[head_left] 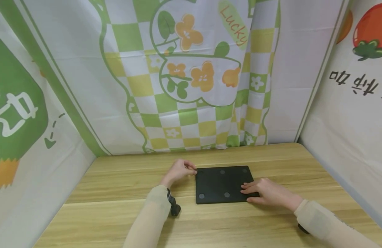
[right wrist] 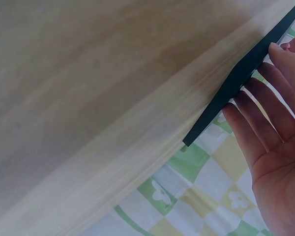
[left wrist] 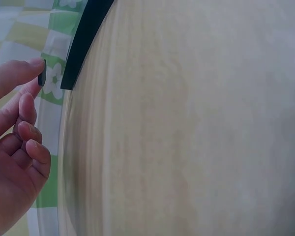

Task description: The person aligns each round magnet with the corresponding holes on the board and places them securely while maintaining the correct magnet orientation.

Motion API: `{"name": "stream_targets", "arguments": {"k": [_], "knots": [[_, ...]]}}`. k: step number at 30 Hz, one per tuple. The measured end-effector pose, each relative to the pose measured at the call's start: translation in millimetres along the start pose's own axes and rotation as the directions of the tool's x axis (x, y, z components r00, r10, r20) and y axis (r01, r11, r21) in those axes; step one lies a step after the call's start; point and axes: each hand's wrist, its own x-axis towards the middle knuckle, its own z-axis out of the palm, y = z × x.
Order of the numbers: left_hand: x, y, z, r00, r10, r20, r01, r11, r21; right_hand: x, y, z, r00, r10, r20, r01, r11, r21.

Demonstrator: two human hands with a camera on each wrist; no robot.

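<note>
A flat black rectangular board [head_left: 214, 184] lies on the wooden table in the head view, with several grey round pads [head_left: 227, 195] on its upper face. At its far left corner, my left hand [head_left: 179, 171] pinches a small dark disc [left wrist: 42, 73] between thumb and forefinger; the left wrist view shows the disc edge-on and apart from the board. My right hand [head_left: 268, 194] rests on the board's near right part, its fairly straight fingers on top and the thumb by the near edge. The near right corner is hidden beneath that hand.
The wooden table [head_left: 116, 206] extends around the board. Behind it hangs a green, yellow and white checked curtain [head_left: 184, 120]. Printed cloth walls stand at the left [head_left: 20, 103] and right [head_left: 349, 113]. Each wrist wears a black strapped device.
</note>
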Motion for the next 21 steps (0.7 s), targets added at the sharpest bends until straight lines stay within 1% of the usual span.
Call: {"name": "stream_targets", "arguments": {"k": [5, 11, 16, 18, 21], "knots": [[2.9, 1.8, 2.3, 1.0, 0.008, 0.017, -0.008, 1.0, -0.011, 0.1, -0.7, -0.7, 1.0, 0.0, -0.002, 0.0, 1.0, -0.013], [5.3, 3.1, 5.3, 1.0, 0.015, 0.021, -0.015, 1.0, -0.019, 0.4, -1.3, -0.4, 1.0, -0.008, -0.001, 0.008, 1.0, -0.018], [6.8, 2.4, 7.5, 0.999, 0.029, 0.022, -0.029, 0.999, -0.028, 0.3, -0.8, 0.0, 1.0, -0.015, -0.013, 0.015, 1.0, -0.016], [7.2, 2.9, 8.0, 0.999, 0.047, 0.026, -0.046, 0.999, -0.023, 0.0, -0.5, -0.1, 1.0, -0.014, -0.014, 0.013, 1.0, -0.013], [8.2, 5.0, 8.9, 0.999, 0.038, 0.032, -0.037, 0.999, -0.021, -0.5, 0.3, 0.3, 1.0, -0.011, -0.015, 0.011, 1.0, -0.011]]}}
